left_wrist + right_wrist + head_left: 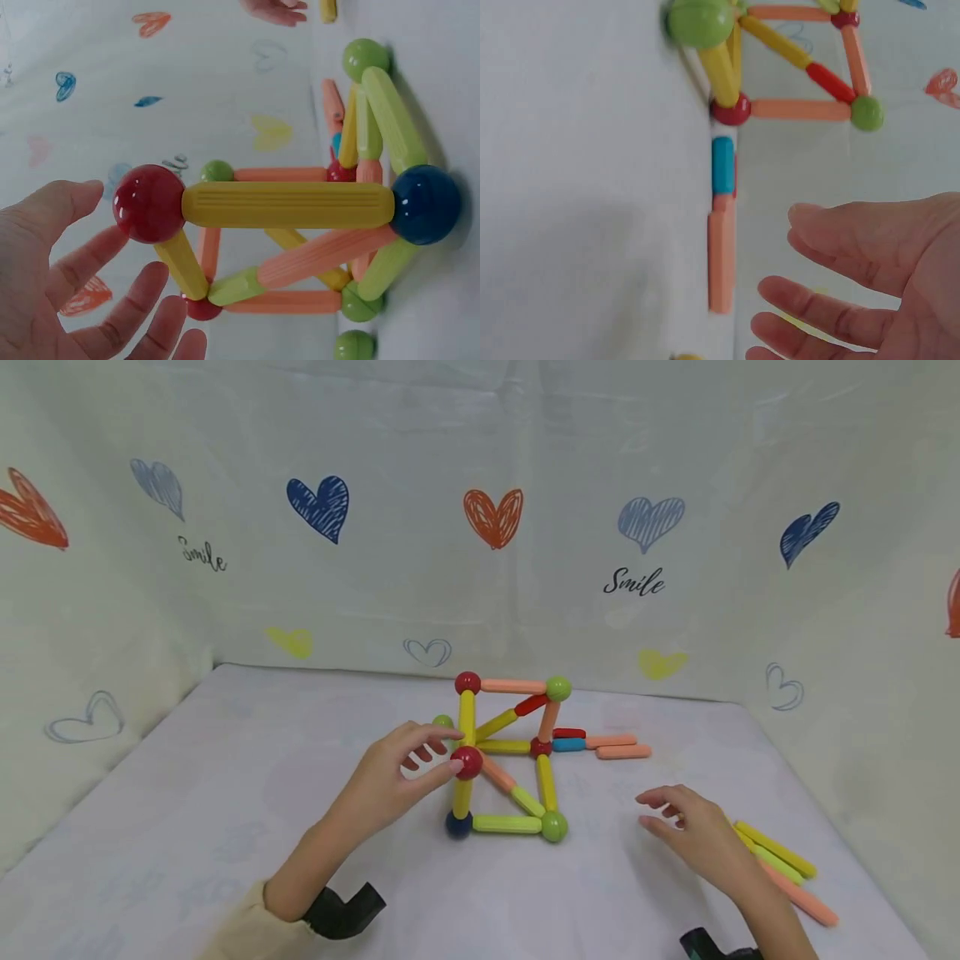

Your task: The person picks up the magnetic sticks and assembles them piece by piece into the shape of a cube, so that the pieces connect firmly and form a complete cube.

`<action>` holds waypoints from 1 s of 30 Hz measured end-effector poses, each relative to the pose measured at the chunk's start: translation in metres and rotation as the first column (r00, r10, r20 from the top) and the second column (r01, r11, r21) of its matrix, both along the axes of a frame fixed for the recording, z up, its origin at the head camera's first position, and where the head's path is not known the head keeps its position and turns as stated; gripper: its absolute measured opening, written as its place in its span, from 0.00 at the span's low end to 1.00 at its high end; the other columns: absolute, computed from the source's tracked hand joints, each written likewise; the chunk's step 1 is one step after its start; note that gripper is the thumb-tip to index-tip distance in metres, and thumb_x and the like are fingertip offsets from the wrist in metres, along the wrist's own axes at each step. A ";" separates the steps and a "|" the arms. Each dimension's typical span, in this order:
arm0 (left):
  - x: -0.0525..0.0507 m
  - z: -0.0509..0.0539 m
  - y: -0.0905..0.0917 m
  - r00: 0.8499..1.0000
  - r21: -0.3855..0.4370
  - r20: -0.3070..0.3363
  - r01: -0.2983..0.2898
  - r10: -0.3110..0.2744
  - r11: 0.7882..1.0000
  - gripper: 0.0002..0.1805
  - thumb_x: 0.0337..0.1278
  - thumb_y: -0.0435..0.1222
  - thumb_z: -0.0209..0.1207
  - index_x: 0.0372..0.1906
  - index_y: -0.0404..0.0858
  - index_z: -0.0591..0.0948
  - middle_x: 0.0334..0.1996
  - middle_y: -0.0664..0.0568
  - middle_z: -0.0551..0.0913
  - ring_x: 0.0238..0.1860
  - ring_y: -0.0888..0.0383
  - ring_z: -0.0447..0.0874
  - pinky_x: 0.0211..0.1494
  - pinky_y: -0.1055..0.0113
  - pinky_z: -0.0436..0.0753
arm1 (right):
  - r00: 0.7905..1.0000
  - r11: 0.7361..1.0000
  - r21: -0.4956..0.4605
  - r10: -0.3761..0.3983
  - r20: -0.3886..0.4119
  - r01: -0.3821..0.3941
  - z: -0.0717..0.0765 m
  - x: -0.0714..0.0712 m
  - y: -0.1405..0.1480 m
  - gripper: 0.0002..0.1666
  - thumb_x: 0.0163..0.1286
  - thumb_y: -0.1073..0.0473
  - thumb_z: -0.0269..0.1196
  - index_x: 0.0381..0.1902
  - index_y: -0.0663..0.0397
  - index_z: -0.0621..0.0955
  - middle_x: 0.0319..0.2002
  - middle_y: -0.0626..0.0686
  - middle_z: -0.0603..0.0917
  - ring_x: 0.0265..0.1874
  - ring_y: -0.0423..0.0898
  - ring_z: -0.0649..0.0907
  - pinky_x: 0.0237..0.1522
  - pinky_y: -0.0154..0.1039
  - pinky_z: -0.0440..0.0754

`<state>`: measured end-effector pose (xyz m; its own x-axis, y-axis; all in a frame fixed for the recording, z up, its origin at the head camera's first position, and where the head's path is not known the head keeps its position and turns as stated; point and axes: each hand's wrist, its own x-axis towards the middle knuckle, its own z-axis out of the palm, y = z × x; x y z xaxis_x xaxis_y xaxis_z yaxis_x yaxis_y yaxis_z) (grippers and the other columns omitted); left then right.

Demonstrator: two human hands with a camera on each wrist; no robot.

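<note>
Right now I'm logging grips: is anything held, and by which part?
Nothing: the left hand has its thumb off the nearest red ball; the right hand is empty.

Illumination is even and diffuse; both wrist views render greyer than the head view. Small highlights mark the nearest red ball (148,204) (glossy surface). A soft-edged shadow falls across the tabletop (577,150) in the right wrist view.

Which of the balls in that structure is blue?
The bottom ball joined by a yellow stick to the red ball beside the left hand; other visible balls are red or green.
</note>
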<state>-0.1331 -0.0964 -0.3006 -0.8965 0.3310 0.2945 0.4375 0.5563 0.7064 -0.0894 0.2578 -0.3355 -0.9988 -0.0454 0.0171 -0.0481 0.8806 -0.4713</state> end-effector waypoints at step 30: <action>0.004 -0.004 0.009 0.998 0.035 0.058 -0.011 0.009 0.999 0.20 0.49 0.40 0.66 0.50 0.45 0.78 0.41 0.56 0.82 0.40 0.59 0.79 0.45 0.55 0.81 | 0.958 0.962 0.238 -0.189 0.216 0.136 -0.029 -0.001 0.082 0.17 0.55 0.67 0.66 0.40 0.75 0.78 0.29 0.57 0.79 0.31 0.50 0.76 0.35 0.48 0.74</action>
<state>-0.1287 -0.0877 -0.3046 -0.9155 0.3126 0.2532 0.3899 0.5345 0.7499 -0.0907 0.3398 -0.3640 -0.9673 0.1420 -0.2101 0.1930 0.9497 -0.2468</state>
